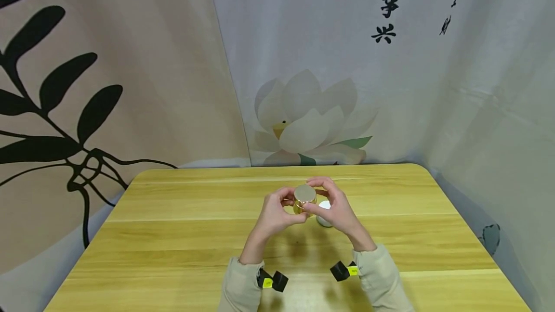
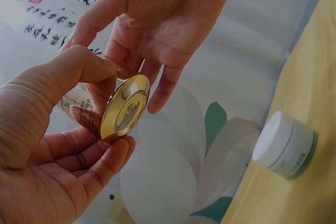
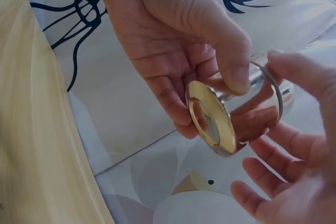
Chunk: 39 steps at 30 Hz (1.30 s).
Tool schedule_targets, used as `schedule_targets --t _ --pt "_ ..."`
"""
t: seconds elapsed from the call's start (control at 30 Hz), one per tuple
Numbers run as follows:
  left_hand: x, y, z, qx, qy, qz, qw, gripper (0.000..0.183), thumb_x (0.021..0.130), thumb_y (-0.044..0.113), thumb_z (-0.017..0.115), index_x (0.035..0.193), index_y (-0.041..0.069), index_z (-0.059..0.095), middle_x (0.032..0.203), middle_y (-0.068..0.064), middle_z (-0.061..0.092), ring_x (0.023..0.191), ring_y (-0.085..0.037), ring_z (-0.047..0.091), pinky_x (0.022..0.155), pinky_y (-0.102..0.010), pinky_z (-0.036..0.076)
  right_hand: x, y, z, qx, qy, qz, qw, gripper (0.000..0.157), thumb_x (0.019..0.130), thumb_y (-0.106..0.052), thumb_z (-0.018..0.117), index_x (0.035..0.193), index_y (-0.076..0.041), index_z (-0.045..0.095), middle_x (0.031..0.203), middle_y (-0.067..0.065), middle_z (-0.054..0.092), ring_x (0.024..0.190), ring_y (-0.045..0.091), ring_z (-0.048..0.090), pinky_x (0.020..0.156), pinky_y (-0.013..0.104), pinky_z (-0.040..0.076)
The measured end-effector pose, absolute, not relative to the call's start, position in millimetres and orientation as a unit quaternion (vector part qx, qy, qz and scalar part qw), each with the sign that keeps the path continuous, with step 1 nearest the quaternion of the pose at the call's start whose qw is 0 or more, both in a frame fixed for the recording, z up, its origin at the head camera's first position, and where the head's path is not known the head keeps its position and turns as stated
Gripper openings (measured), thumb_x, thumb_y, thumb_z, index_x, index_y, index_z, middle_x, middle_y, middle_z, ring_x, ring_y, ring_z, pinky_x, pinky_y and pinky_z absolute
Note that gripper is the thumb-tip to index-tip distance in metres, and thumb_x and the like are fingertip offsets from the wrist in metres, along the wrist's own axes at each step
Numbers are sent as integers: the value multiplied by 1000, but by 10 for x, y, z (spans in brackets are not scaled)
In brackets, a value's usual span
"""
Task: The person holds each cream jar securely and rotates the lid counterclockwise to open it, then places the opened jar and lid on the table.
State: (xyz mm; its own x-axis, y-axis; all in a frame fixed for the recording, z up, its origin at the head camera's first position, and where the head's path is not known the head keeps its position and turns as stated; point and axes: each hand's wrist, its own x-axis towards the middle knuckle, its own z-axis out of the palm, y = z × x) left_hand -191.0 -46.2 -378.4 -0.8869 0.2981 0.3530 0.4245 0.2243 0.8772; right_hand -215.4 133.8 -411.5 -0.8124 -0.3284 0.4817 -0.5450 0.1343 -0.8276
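Held up over the table is a shiny gold jar (image 1: 305,196) with a pale flat top, tilted so that its gold base (image 2: 125,109) shows in the left wrist view. My left hand (image 1: 275,215) grips the jar's lower body between thumb and fingers. From the other side, my right hand (image 1: 336,210) has its thumb and fingers around the upper part, thumb tip at the rim in the right wrist view. A white-lidded jar (image 2: 286,145) stands on the table just behind my right hand, partly covered by it in the head view.
The wooden table (image 1: 182,235) has its far edge close to a hanging cloth backdrop (image 1: 173,61) printed with leaves, a lotus and black characters. Black wrist cameras (image 1: 340,271) sit at both sleeves.
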Motion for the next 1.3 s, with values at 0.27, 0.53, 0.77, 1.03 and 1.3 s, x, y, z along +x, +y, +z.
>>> schedule_targets --t 0.27,0.53,0.77,1.03,1.3 --pt "-1913 -462 -3798 -237 -779 -578 54 39 68 -5 76 104 -10 62 90 -16 62 83 -25 58 77 -40 53 -2163 1374 -4145 334 -739 577 100 42 86 1 61 126 3 53 125 18 49 115 20 45 94 31 42" --pt "-1928 -456 -3803 -241 -772 -587 48 37 68 -6 75 102 -11 62 91 -17 62 83 -25 56 78 -48 51 -2151 1338 -4119 293 -738 600 93 44 76 7 71 115 3 53 124 16 50 116 27 44 95 43 41" --pt "-1928 -457 -3810 -240 -774 -583 51 37 67 -7 75 102 -11 62 90 -17 61 82 -25 57 78 -44 52 -2154 1370 -4150 332 -735 583 97 43 85 2 62 126 2 53 126 16 48 115 24 45 94 33 42" --pt "-1934 -458 -3808 -242 -773 -584 52 35 68 -6 75 100 -10 63 89 -16 62 81 -25 57 78 -44 52 -2156 1348 -4146 296 -737 600 95 43 77 3 71 116 0 53 124 13 49 117 28 44 96 44 41" --pt "-1931 -464 -3818 -239 -773 -585 54 36 67 -7 75 101 -11 62 89 -17 62 82 -25 57 78 -42 53 -2145 1364 -4134 328 -738 580 103 44 82 7 64 125 4 54 124 18 49 116 21 44 93 36 43"
